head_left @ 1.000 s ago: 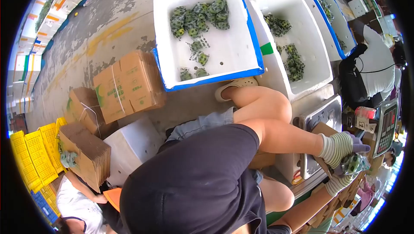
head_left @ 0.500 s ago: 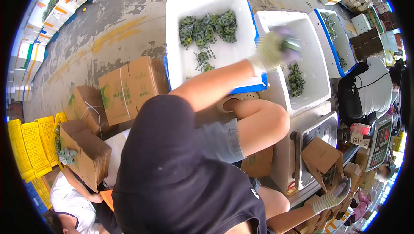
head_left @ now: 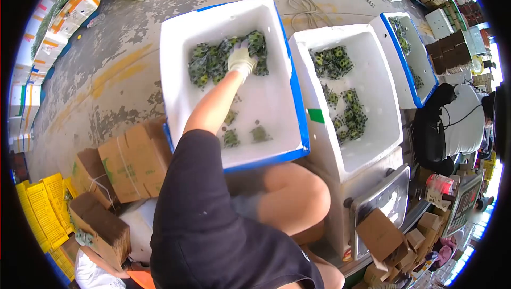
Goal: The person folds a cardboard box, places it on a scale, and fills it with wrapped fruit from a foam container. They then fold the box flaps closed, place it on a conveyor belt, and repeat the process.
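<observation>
My left hand, in a pale knit glove, reaches into the large white foam box with blue edging. It rests on a pile of green fruits in net sleeves at the box's far end. The fingers are sunk among the fruits, so I cannot see whether they hold one. Two loose fruits lie near the box's near wall. My right hand is out of view. My bare knee is below the box.
A second foam box with more netted fruits stands to the right, and a third beyond it. A steel scale and an open brown carton sit lower right. Bundled flat cartons and yellow crates lie left. A seated person works at right.
My left hand swung from the carton on the scale, passed over the middle box holding a fruit, and now sits in the left box. My right hand left the view.
</observation>
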`<state>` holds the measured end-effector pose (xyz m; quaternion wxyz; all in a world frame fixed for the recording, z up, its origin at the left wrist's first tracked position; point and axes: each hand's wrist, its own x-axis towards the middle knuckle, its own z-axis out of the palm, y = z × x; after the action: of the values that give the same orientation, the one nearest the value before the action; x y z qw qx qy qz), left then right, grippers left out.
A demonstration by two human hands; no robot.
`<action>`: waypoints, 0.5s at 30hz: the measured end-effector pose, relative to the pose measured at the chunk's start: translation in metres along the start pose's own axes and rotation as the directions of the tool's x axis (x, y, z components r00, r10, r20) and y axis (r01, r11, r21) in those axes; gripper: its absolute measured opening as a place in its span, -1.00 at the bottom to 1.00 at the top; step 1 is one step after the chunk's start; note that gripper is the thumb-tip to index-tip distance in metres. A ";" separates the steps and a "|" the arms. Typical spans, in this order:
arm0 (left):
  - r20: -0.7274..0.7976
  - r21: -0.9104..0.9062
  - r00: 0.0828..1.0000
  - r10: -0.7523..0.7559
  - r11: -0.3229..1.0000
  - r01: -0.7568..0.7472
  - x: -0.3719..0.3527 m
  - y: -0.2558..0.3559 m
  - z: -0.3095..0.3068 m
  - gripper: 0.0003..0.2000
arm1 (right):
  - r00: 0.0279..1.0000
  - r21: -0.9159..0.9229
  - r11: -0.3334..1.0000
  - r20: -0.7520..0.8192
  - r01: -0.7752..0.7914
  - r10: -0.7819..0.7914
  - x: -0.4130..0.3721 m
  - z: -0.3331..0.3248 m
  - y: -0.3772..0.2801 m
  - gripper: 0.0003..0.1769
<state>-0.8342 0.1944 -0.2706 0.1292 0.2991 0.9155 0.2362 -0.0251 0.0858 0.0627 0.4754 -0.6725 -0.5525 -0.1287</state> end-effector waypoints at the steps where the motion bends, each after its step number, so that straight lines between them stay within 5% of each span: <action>1: 0.031 0.059 0.997 0.075 0.995 -0.077 0.025 0.004 0.003 -0.29 | 1.000 -0.037 0.999 0.002 -0.015 0.015 -0.003 0.004 0.002 -0.59; 3: 0.069 0.167 0.986 0.151 0.973 -0.160 0.059 0.008 0.022 -0.29 | 0.999 -0.089 0.995 -0.004 -0.040 0.040 -0.009 0.009 0.007 -0.59; 6: 0.239 0.048 0.970 -0.044 0.998 0.034 0.086 0.016 0.031 -0.27 | 0.998 -0.151 0.986 -0.010 -0.068 0.067 -0.014 0.011 0.012 -0.60; 7: 0.237 0.131 0.969 -0.062 0.991 0.031 0.084 0.023 0.027 -0.27 | 0.997 -0.165 0.983 -0.004 -0.077 0.077 -0.017 0.012 0.014 -0.60; 10: 0.410 0.251 0.911 0.041 0.955 -0.156 0.078 0.015 0.020 -0.27 | 0.995 -0.202 0.975 -0.003 -0.096 0.097 -0.024 0.012 0.016 -0.60; 11: 0.356 0.189 0.921 0.157 0.953 -0.236 0.063 -0.002 0.022 -0.33 | 0.994 -0.202 0.974 -0.006 -0.106 0.107 -0.026 0.011 0.018 -0.60; 13: 0.380 0.001 0.919 0.100 0.994 -0.109 0.029 -0.039 0.044 -0.42 | 0.992 -0.196 0.972 -0.021 -0.127 0.125 -0.033 0.010 0.023 -0.61; 14: 0.610 0.224 0.792 0.017 0.955 -0.194 0.006 -0.042 0.047 -0.48 | 0.990 -0.197 0.971 -0.025 -0.139 0.137 -0.036 0.009 0.026 -0.61; 15: 0.705 0.385 0.706 0.058 0.805 -0.451 -0.040 -0.046 0.047 -0.51 | 0.989 -0.190 0.971 -0.034 -0.145 0.141 -0.039 0.008 0.029 -0.61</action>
<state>-0.8074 0.1544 -0.3299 0.3220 0.5152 0.7831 -0.1327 -0.0169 0.0695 0.0172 0.4219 -0.7519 -0.4828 -0.1536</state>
